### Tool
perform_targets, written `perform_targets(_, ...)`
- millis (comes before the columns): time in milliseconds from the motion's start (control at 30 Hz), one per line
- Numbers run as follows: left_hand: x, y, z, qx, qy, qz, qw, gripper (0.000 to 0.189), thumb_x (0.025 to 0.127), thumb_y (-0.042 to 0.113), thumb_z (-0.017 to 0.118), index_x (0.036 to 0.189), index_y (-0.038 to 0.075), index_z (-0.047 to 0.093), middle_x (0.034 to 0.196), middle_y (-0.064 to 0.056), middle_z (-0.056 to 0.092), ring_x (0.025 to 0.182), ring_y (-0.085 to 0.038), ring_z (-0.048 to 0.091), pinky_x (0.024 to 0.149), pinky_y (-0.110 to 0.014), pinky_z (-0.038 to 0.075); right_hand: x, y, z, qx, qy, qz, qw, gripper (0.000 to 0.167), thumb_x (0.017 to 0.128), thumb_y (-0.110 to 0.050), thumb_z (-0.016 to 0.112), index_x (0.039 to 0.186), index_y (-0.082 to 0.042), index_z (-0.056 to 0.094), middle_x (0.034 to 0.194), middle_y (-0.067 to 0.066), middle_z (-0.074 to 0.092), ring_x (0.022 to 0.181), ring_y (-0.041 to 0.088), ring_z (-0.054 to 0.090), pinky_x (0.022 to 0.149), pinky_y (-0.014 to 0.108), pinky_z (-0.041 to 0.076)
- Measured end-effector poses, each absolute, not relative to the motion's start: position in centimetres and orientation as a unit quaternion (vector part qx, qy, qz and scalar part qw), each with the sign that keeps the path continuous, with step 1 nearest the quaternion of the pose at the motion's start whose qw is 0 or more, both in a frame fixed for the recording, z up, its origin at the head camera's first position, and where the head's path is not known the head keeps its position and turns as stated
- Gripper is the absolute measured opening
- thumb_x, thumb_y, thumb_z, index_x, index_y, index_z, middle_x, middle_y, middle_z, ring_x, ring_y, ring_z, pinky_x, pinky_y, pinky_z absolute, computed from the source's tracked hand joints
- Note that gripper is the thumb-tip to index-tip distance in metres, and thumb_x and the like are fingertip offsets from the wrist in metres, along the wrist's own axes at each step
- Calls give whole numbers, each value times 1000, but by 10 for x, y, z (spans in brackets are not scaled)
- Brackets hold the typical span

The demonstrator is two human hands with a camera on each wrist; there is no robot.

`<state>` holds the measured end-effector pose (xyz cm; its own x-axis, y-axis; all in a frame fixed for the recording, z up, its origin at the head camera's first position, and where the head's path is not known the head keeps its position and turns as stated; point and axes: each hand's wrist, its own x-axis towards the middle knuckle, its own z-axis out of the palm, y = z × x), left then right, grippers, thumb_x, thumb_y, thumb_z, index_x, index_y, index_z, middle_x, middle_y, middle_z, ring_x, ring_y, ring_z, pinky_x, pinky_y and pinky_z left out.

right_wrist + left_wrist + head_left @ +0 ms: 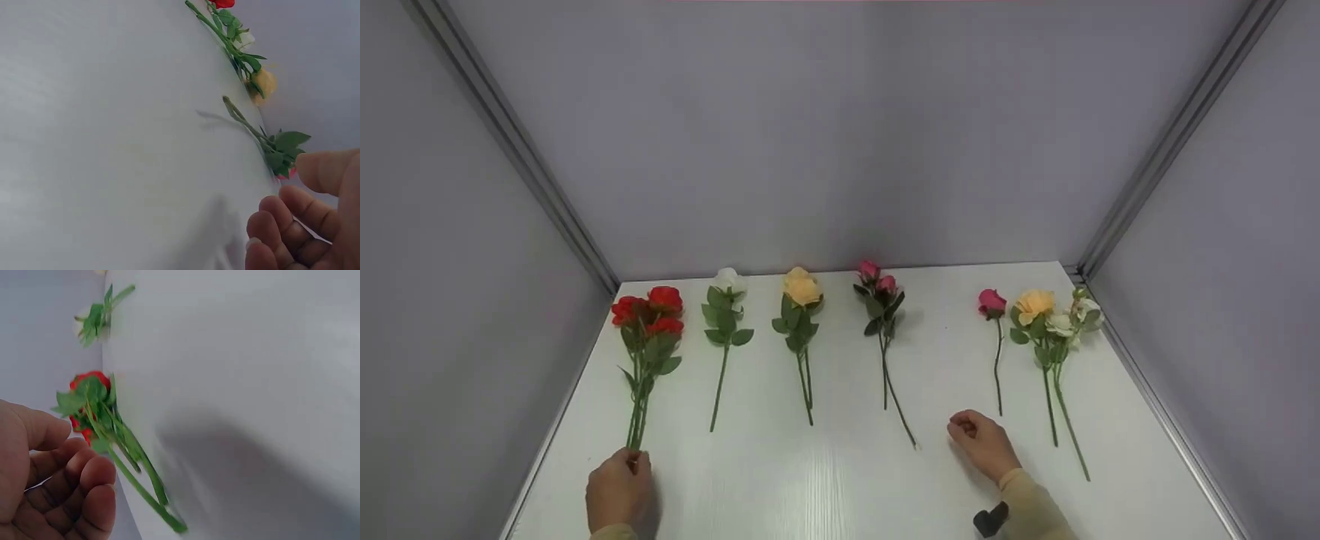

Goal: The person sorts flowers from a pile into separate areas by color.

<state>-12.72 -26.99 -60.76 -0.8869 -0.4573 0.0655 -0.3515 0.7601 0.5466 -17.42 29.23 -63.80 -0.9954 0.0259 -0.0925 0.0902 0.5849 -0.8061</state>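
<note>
At the near end of the red roses [649,319] is my left hand [619,487]. In the left wrist view the stem ends [174,524] lie free on the table, and the loosely curled fingers hold nothing. My right hand [982,444] hovers over the table, fingers loosely bent and nothing between them. Just beyond it lies a single pink rose [992,301] with a bare stem. To its left are two pink roses [885,289] with dark leaves, one stem reaching toward the hand; the right wrist view shows pink roses [286,151] past the thumb.
A white rose [727,300] and yellow roses [801,289] lie between the red and pink ones. At the right, a yellow rose [1035,306] lies against white flowers [1061,324]. Grey panels [840,135] enclose the white table [765,480] at the back and sides.
</note>
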Motion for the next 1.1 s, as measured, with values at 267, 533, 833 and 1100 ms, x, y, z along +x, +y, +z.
perform_targets(267,-142,-225,-602,133,-944,-275,124,12,87,10,64,87,-1,69,66,-4,60,60,-19,53,55,-35,42,-169,345,-621,105,901,-420,-28,27,96,-30,60,109,-7,64,97,4,64,91,19,58,79,34,47)
perform_targets(533,-154,-178,-606,66,-944,-310,94,9,88,11,65,86,4,70,65,1,58,58,-13,51,54,-32,41,-174,372,-623,130,919,-369,-39,34,95,-34,60,110,-4,61,96,10,63,88,25,59,73,38,46)
perform_targets(833,-177,-123,-611,21,-941,-330,77,11,90,17,65,89,6,69,66,4,58,55,-9,50,52,-30,42,-190,372,-637,129,928,-349,20,41,92,-38,63,108,0,60,94,12,65,86,27,61,76,46,47)
perform_targets(1100,-203,-75,-612,21,-935,-351,46,17,91,21,65,91,4,68,67,0,61,53,-11,54,53,-32,45,-204,362,-640,142,930,-335,54,43,92,-41,61,107,-1,59,98,13,64,88,28,59,76,46,46)
